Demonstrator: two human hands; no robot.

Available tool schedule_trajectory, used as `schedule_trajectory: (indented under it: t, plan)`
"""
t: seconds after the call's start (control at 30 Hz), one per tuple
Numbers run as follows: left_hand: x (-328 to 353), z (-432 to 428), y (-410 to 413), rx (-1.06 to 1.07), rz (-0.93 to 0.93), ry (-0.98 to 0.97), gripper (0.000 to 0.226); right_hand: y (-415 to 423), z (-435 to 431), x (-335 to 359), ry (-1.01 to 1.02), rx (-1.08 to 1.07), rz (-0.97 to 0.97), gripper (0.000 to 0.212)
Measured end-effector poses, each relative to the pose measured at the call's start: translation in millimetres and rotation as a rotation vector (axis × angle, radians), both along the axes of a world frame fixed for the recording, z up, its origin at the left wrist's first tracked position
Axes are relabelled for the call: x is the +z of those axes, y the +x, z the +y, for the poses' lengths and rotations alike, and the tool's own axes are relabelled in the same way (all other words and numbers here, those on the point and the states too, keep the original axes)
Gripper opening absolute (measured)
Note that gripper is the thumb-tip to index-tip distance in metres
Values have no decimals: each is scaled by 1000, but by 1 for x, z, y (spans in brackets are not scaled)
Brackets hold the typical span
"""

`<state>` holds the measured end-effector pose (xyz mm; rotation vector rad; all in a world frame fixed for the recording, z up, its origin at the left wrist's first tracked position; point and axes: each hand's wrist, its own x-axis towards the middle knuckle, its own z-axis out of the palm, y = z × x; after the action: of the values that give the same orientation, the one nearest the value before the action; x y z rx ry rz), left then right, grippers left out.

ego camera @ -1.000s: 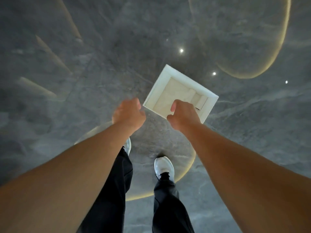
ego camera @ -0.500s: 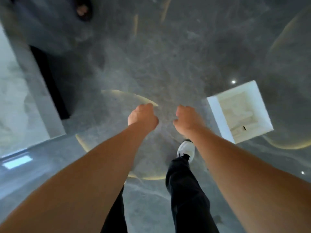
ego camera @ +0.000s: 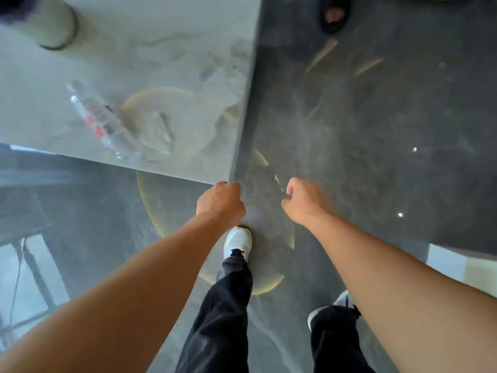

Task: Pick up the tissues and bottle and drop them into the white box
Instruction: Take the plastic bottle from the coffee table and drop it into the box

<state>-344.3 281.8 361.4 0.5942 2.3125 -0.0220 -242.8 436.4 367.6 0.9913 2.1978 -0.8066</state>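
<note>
left hand [ego camera: 220,204]: hovering by table [ego camera: 161,36] corner; curling fingers, gripping nothing | right hand [ego camera: 304,200]: curling fingers, gripping nothing | bottle [ego camera: 99,119]: lying on table, well up-left of left fingers; tissues [ego camera: 157,137] lying just beside, blurred | white box [ego camera: 443,261]: sitting well right of right fingers

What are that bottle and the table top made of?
The bottle: probably thin clear plastic; the surface under it shows through, and it has a red printed label. The table top: polished pale marble or a stone-look slab, with grey veining and glossy reflections. Motion blur leaves both open.
</note>
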Motion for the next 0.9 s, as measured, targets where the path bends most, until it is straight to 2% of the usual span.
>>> schedule_trajectory:
  t: [0.23,0.37,0.47,0.57,0.67,0.73,0.8,0.9]
  plan:
    - [-2,-79,-118,236,134,25,18,-152,-53,0,16,109,188,24]
    - [-2,-105,-158,281,225,93,16,-197,-76,-2,-30,151,177,27]
    - [3,-114,-180,277,385,152,20,-220,-92,-5,-50,182,183,31]
    - [5,-118,-207,304,610,206,31,-240,-114,-13,-36,242,188,40]
    - [3,-128,-251,480,746,151,63,-259,-142,-23,22,312,254,56]
    - [-5,-137,-277,677,632,89,85,-269,-157,-30,45,392,280,62]
    - [-17,-147,-290,816,420,128,95,-272,-169,-38,97,522,250,60]
    - [-30,-147,-280,877,199,238,112,-268,-175,-48,204,597,284,49]
